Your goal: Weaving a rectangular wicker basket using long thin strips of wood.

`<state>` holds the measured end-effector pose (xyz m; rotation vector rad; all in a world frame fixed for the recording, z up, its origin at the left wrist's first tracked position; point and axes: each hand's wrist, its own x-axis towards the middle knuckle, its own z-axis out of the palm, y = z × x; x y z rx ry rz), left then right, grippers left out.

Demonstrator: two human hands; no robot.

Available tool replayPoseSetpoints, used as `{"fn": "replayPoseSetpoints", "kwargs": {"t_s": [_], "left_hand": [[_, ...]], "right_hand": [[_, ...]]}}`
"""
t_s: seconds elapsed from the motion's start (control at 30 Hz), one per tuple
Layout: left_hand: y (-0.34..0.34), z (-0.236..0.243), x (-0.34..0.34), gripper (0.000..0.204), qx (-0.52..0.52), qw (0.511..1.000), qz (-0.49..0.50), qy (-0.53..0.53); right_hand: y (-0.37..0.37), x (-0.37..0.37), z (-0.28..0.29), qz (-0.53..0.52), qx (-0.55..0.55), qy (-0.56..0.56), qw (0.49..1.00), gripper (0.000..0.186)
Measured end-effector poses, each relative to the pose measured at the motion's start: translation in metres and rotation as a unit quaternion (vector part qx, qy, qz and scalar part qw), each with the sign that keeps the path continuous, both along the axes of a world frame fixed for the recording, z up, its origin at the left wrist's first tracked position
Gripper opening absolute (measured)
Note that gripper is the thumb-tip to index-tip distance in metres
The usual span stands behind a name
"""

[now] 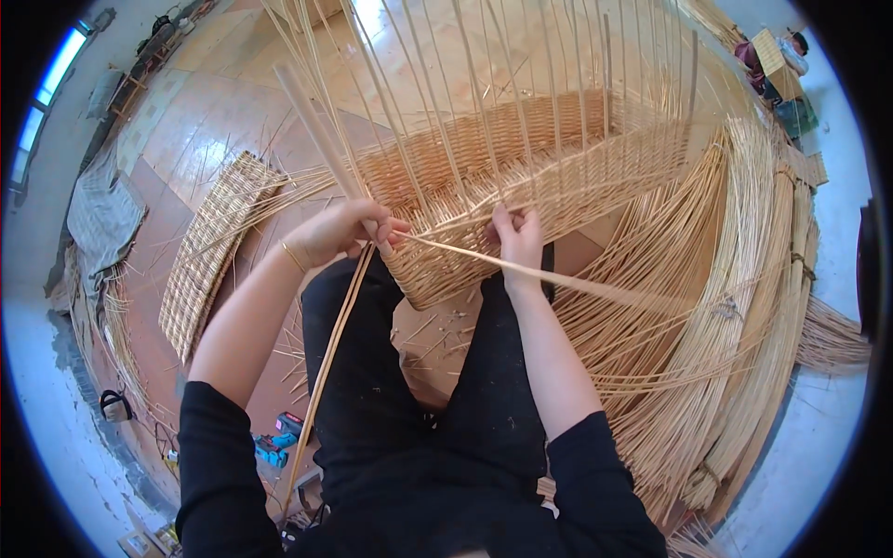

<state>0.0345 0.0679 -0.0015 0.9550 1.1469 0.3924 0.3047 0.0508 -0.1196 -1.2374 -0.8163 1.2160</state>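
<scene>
- Head view: half-woven wicker basket (pixel 484 200) rests on the person's lap, near corner between the knees, tall upright stakes (pixel 446 84) rising from its wall toward the top of frame.
- Left hand (pixel 344 231) sits at the basket's left corner, fingers curled shut around a thick pale rod (pixel 316 130) that runs up-left and down past the left thigh. Risk: grip slips or rod levers sideways, corner weave loosens.
- Right hand (pixel 517 237) is on the near rim, fingers pressed together pinching a thin weaver strand (pixel 577 279) that trails right and down over the thigh. Risk: pulled too sharp round a stake, strand kinks or snaps; cannot tell how dry it is.
- Upright stakes stand close to the face and forearms; leaning in could bend one or poke the person.
- Basket is only propped on the legs, not clamped; a hard tug w/ the right hand could tip it off the lap.
- Loose willow bundles (pixel 744 307) fan on the floor just right of the leg; trailing strand could snag there.
- Flat woven panel (pixel 214 246) lies on the floor to the left, well apart; blue power tool (pixel 274 446) near the left elbow, a trip hazard if the person shifts.
</scene>
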Motion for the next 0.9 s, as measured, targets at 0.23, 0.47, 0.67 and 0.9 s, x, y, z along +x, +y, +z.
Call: {"fn": "replayPoseSetpoints", "kwargs": {"t_s": [0.23,0.47,0.67,0.9], "left_hand": [[-0.061,0.001,0.017,0.011,0.536,0.775,0.144,0.301],[-0.016,-0.061,0.045,0.019,0.485,0.684,-0.315,0.444],[-0.037,-0.075,0.052,0.025,0.445,0.741,-0.174,0.471],[-0.048,-0.066,0.042,0.018,0.452,0.755,-0.129,0.458]], "right_hand": [[-0.021,-0.025,-0.028,-0.007,0.004,0.001,1.000,0.024],[-0.028,-0.018,-0.023,-0.012,-0.047,0.032,0.998,0.033],[0.011,-0.013,0.062,0.053,0.414,-0.508,0.753,0.055],[0.036,-0.070,0.133,0.098,0.268,-0.245,0.927,0.058]]}}
